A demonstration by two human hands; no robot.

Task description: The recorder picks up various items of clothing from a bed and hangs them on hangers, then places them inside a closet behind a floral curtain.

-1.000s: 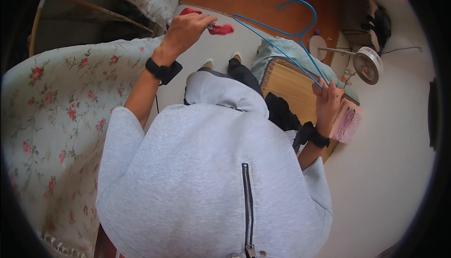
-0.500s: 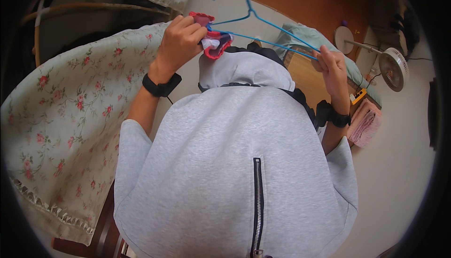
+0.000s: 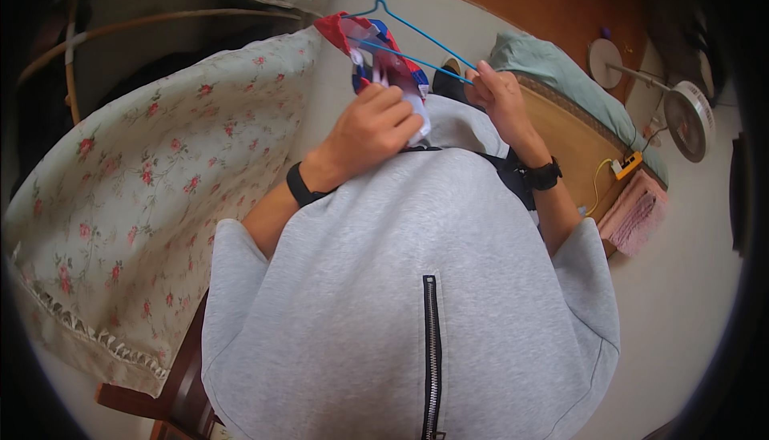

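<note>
A blue wire clothes hanger (image 3: 422, 30) is held up in front of my chest, its hook running off the top edge. My right hand (image 3: 502, 102) is closed round its right corner. Over the hanger's left end lies a small red, white and blue garment (image 3: 383, 39), partly bunched, so its exact kind cannot be made out. Below the hanger my left hand (image 3: 370, 129) is closed on the garment's lower white part. The fingertips of this hand are mostly hidden behind its knuckles.
A floral cloth cover (image 3: 160, 167) drapes over something on the left, near a curved wooden rail (image 3: 168, 15). To the right are a tan mat (image 3: 561, 123), a green pillow (image 3: 553, 71), a folded pink towel (image 3: 634, 211), a yellow power strip (image 3: 627, 165) and a white fan (image 3: 689, 119).
My left hand has moved down and right, pulling the garment longer along the hanger's left side. My right hand has shifted left and slightly up with the hanger.
</note>
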